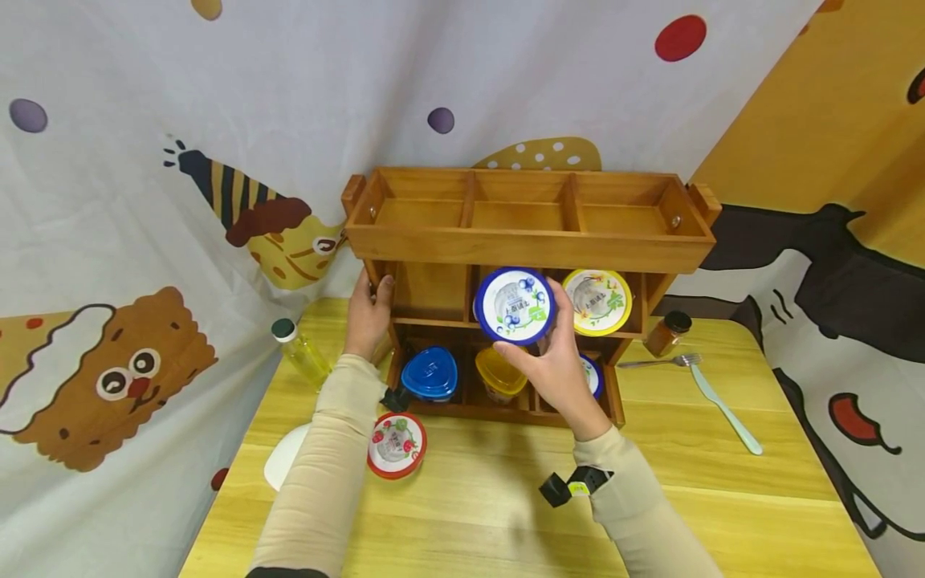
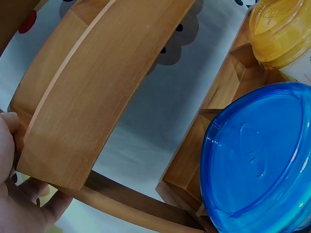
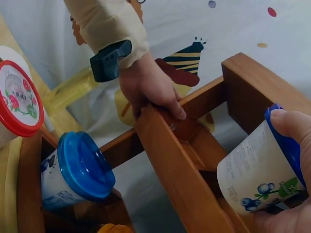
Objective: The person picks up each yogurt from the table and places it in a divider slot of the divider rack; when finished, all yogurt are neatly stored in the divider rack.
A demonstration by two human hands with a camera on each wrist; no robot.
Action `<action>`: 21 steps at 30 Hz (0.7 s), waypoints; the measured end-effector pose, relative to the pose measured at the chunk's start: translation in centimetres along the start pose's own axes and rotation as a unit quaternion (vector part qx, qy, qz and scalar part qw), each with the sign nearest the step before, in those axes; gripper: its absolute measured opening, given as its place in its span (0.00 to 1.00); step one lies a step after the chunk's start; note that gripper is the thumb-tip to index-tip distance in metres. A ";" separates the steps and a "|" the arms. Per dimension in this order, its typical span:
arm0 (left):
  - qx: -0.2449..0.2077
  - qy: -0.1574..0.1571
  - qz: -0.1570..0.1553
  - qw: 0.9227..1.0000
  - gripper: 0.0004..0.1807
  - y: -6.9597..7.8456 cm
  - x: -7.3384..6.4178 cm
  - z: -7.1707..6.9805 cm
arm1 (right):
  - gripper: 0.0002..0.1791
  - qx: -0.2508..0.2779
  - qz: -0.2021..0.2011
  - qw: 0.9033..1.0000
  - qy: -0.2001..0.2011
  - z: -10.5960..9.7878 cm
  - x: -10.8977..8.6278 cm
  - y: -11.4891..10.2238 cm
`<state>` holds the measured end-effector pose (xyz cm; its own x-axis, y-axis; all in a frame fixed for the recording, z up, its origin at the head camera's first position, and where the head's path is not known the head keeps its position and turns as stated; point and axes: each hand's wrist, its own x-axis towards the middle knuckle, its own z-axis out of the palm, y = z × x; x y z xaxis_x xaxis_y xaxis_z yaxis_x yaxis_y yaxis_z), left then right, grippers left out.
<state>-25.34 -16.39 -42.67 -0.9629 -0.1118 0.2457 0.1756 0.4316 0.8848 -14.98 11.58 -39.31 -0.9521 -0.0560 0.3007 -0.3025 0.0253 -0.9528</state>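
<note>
My right hand holds a yogurt cup with a blue-rimmed, blueberry-printed lid, in front of the middle tier of a wooden three-tier rack. In the right wrist view the cup is tilted, with the thumb at its lid rim. My left hand grips the rack's left side at the middle tier, thumb and fingers on either side of the wood. A yellow-rimmed cup sits in that tier's right compartment. Below are a blue-lidded cup, a yellow-lidded cup and a partly hidden blue-rimmed cup.
A red-rimmed cup stands on the table before the rack. To the left are an oil bottle and a white object partly behind my sleeve. A spice jar, fork and pale green-handled knife lie right.
</note>
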 end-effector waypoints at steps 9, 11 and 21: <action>0.002 -0.002 -0.001 1.000 0.25 0.0 0.0 0.0 | 0.56 -0.021 0.004 1.000 0.006 0.2 1.2 0.6; 0.004 -0.001 -0.002 1.000 0.25 -0.1 0.1 0.0 | 0.56 -0.022 0.008 1.000 0.006 0.3 1.4 0.6; 0.001 -0.001 -0.002 1.000 0.24 0.1 0.0 0.0 | 0.55 -0.028 0.030 0.999 0.010 1.2 1.8 -1.8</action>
<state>-25.33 -16.39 -42.60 -0.9638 -0.1114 0.2421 0.1722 0.4332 0.8847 -16.11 10.25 -37.13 -0.9691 -0.0331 0.2446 -0.2466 0.0844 -0.9654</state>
